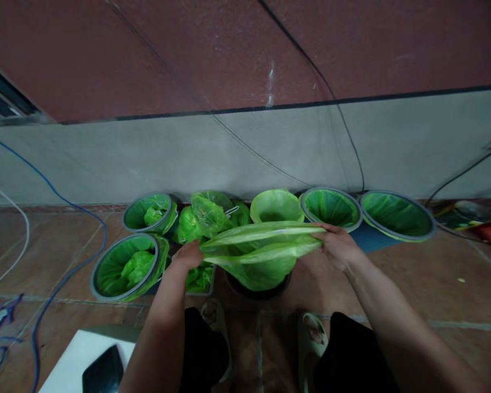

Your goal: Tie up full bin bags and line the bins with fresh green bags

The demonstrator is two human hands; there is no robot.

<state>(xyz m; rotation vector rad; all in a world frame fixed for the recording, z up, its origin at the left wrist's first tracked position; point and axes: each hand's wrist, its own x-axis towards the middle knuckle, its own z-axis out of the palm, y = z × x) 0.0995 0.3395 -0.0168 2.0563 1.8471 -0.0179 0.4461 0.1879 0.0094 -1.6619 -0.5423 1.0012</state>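
Observation:
Between my two hands a translucent green bag (256,267) is stretched wide at its mouth. My left hand (189,254) is closed on the left end of the rim, and my right hand (336,245) grips the right end. The bag's lower part hangs at a dark round bin (258,295) on the floor between my feet; whether it reaches inside I cannot tell. Behind the bag stands a bin lined in pale green (276,204). Bunched green bags (210,214) lie just beyond my left hand.
Grey-rimmed bins with green liners stand at left (125,267) and right (396,215) along the wall. A phone (103,372) rests on a white surface (71,363) at lower left. A blue hose (53,284) crosses the tiled floor; cables hang down the wall.

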